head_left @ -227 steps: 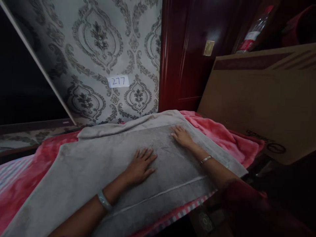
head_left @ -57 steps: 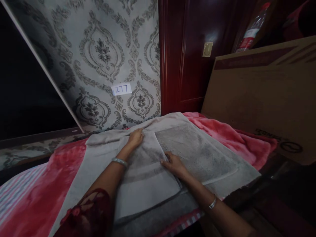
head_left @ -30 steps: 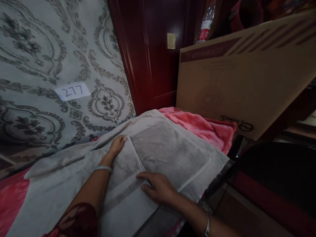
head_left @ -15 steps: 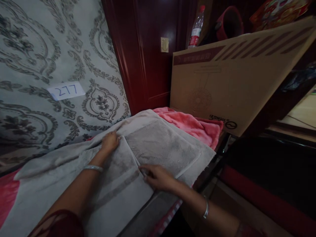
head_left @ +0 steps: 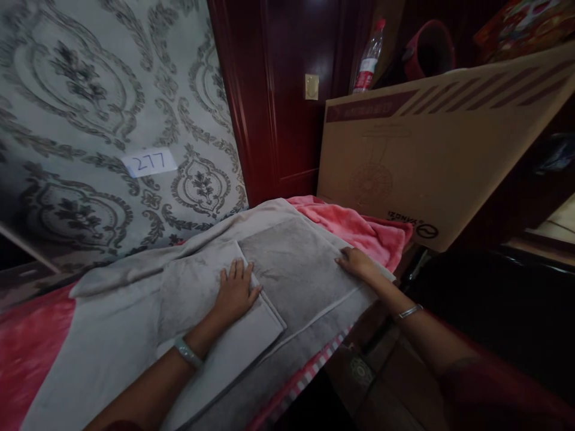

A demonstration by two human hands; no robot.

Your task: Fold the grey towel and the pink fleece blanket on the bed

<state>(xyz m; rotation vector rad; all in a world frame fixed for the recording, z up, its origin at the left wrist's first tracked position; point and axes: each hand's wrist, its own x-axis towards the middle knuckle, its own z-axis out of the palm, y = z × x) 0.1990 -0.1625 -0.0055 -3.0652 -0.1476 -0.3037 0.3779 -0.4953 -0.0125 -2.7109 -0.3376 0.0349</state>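
A grey plush cloth (head_left: 291,269) lies spread with its left part folded over into a flat panel (head_left: 193,281). My left hand (head_left: 236,290) rests palm down on that panel near its folded edge, fingers spread. Over at the cloth's far right side is my right hand (head_left: 357,263), its fingers and thumb closed together on the cloth near the edge. Beneath lies a larger light grey sheet of fabric (head_left: 103,335), with a pink plush blanket (head_left: 345,221) showing behind it.
A large cardboard box (head_left: 431,149) leans behind the blanket, with a plastic bottle (head_left: 369,57) behind its top edge. Patterned wallpaper (head_left: 90,90) with a paper marked 277 (head_left: 150,161) is at left, beside a dark red door (head_left: 287,120). A black seat (head_left: 494,299) stands right.
My left hand has moved right and flattened onto the folded panel. My right hand has left the panel's edge and moved right to the cloth's far side. The view has shifted slightly.
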